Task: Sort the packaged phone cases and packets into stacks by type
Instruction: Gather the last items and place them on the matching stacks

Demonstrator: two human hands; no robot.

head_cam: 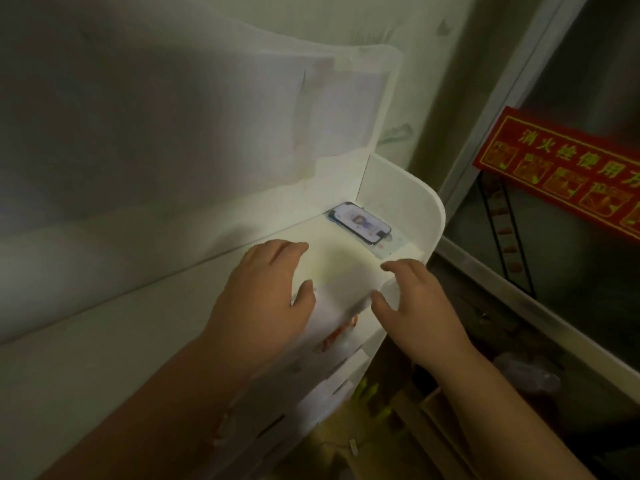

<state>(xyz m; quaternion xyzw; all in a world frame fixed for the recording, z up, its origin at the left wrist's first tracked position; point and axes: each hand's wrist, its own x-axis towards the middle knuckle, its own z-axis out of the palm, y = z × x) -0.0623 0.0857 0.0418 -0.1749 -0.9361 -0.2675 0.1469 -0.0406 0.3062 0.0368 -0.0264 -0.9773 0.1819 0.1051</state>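
Left hand (263,292), right hand (412,306) flank white packet (341,296), fingers touching edges.

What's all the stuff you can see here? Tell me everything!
phone: one, dark with a lit screen, far corner of the white surface, lying on a packet
white packets: several, white with red marks, overlapping along the near edge under the hands
white surface: one, white, with raised walls at the far end
red sign: one, red with yellow characters, on the right
cardboard: brown pieces, count unclear, on the floor lower right
left hand: one, resting flat on the packets
right hand: one, fingers spread, touching the packets
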